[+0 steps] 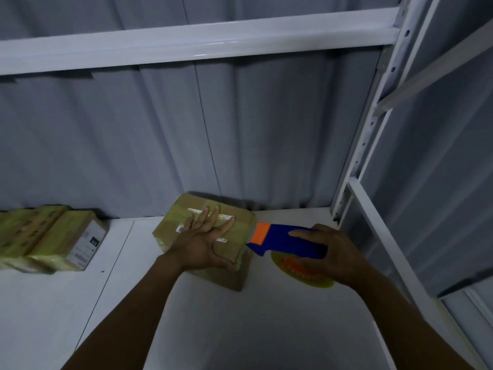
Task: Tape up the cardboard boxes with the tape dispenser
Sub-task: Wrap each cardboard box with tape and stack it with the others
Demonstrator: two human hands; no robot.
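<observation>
The box (176, 217) lies on the white shelf (266, 329) close to the grey ribbed wall (160, 129), turned at a slant so one corner points toward the person. It is wrapped in glossy tape and has white labels on its top. The left grip (205, 241) lies flat on the box's top, palm down, with its fingers (204, 216) straight and spread and the thumb reaching to the near edge. Just right of the box, the right grip (330, 252) is curled round the blue dispenser (282, 240), its fingers wrapped over the top of the body. The dispenser's orange head (262, 232) points left and sits right at the box's right edge; whether the two actually touch cannot be told. The yellowish roll (320, 283) shows below the grip, low over the shelf. Well apart to the left, more taped boxes (66, 241) stand side by side on the same shelf, the nearest bearing a white label (85, 247) on its end. A white beam (186, 46) runs across above, and a perforated white upright (373, 124) rises at the right.
</observation>
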